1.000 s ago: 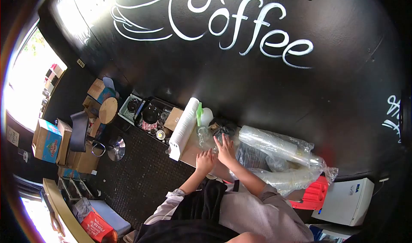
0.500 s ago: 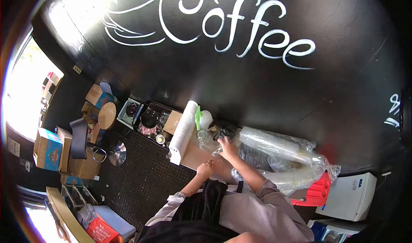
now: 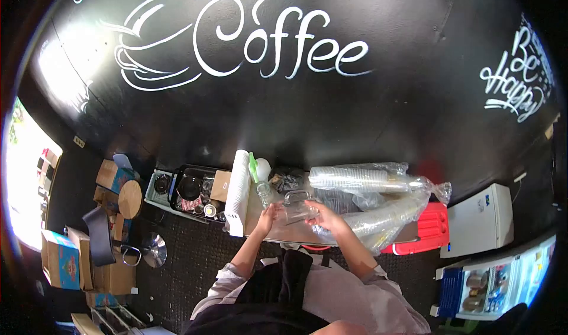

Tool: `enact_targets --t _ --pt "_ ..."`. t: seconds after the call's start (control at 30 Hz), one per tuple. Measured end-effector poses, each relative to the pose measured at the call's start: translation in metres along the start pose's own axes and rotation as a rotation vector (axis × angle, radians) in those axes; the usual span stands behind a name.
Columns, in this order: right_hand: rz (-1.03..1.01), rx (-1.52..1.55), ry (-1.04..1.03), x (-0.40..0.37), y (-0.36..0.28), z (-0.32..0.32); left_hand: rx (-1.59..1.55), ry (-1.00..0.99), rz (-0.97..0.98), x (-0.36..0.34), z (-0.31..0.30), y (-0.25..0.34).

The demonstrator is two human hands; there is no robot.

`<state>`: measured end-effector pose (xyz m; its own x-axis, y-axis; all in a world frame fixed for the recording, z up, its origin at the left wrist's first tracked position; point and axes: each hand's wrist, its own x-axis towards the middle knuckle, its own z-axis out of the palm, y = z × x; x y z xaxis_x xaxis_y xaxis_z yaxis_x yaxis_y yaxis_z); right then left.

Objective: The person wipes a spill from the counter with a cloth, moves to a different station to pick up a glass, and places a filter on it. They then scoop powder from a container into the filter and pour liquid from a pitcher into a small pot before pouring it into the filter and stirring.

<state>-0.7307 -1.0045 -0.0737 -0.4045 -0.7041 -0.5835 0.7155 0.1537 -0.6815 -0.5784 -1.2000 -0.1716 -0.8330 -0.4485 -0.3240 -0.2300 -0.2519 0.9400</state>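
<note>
A clear glass jug [image 3: 296,213] with a handle lies sideways between my two hands above the table. My left hand [image 3: 267,218] closes on its left end, and my right hand [image 3: 324,215] grips its right end. Just beyond my left hand stands a clear glass bottle [image 3: 264,193]. Behind the jug is a dark plastic bag [image 3: 287,180]. Long plastic-wrapped stacks of clear cups [image 3: 349,177] lie to the right of my hands. A tall stack of white cups [image 3: 239,181] is on the left, beside a green-topped white bottle [image 3: 261,169].
A black tray [image 3: 190,188] of utensils sits left of the cups. Cardboard boxes [image 3: 121,261], a round wooden stool [image 3: 130,199] and a dark chair [image 3: 99,234] stand farther left. To the right are a red crate [image 3: 435,227], a white appliance [image 3: 480,221] and an open fridge [image 3: 503,285].
The view has turned and shifted. My right hand has come back from the dark bag, and both hands now hold the glass jug. My left hand has moved up over the table.
</note>
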Motion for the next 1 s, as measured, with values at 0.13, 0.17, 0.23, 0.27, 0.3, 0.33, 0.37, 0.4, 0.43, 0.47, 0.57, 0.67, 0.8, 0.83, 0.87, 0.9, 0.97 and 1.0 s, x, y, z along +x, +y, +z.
enact_targets --t 0.13,0.17,0.23,0.27,0.3,0.33,0.37,0.4,0.43,0.47,0.57,0.67,0.8,0.83,0.87,0.9,0.97,1.0 --pt "0.122 0.266 -0.168 -0.033 0.024 0.014 -0.128 -0.202 0.215 -0.053 0.039 0.103" --pt "0.107 0.277 -0.161 -0.038 0.032 0.017 -0.119 -0.22 0.216 -0.058 0.042 0.107" --pt "0.209 0.346 -0.36 -0.054 0.043 0.028 -0.216 -0.455 0.235 -0.068 0.05 0.115" --pt "0.127 0.363 -0.415 -0.065 0.053 0.035 -0.261 -0.46 0.266 -0.075 0.057 0.117" --pt "0.105 0.379 -0.404 -0.07 0.065 0.037 -0.251 -0.487 0.259 -0.08 0.06 0.116" --pt "0.125 0.436 -0.436 -0.077 0.078 0.039 -0.3 -0.517 0.244 -0.086 0.062 0.113" --pt "0.143 0.493 -0.467 -0.081 0.088 0.04 -0.348 -0.549 0.225 -0.091 0.065 0.11" --pt "0.236 0.573 -0.438 -0.104 0.086 0.053 -0.244 -0.479 0.231 -0.1 0.071 0.11" --pt "0.212 0.598 -0.422 -0.107 0.098 0.055 -0.236 -0.512 0.215 -0.104 0.071 0.103" --pt "0.212 0.645 -0.484 -0.109 0.113 0.056 -0.225 -0.569 0.179 -0.106 0.069 0.093" --pt "0.197 0.819 -0.697 -0.118 0.15 0.047 -0.162 -0.574 0.1 -0.134 0.087 0.092" --pt "0.185 0.671 -0.336 -0.131 0.192 0.026 -0.172 -0.613 0.021 -0.15 0.099 0.078" --pt "-0.227 0.256 0.196 -0.176 0.196 0.044 -0.522 -0.481 -0.129 -0.154 0.121 0.035" --pt "-0.24 0.279 0.217 -0.181 0.202 0.045 -0.509 -0.507 -0.147 -0.164 0.129 0.044" --pt "-0.484 0.259 0.29 -0.187 0.207 0.044 -0.426 -0.461 -0.121 -0.175 0.138 0.056" --pt "-0.73 0.228 0.367 -0.194 0.21 0.041 -0.345 -0.42 -0.089 -0.183 0.149 0.064" --pt "-0.848 0.145 0.439 -0.244 0.193 0.057 -0.389 -0.544 -0.038 -0.182 0.17 0.054" --pt "-1.065 0.0 0.499 -0.258 0.194 0.06 -0.366 -0.469 0.001 -0.188 0.185 0.056"
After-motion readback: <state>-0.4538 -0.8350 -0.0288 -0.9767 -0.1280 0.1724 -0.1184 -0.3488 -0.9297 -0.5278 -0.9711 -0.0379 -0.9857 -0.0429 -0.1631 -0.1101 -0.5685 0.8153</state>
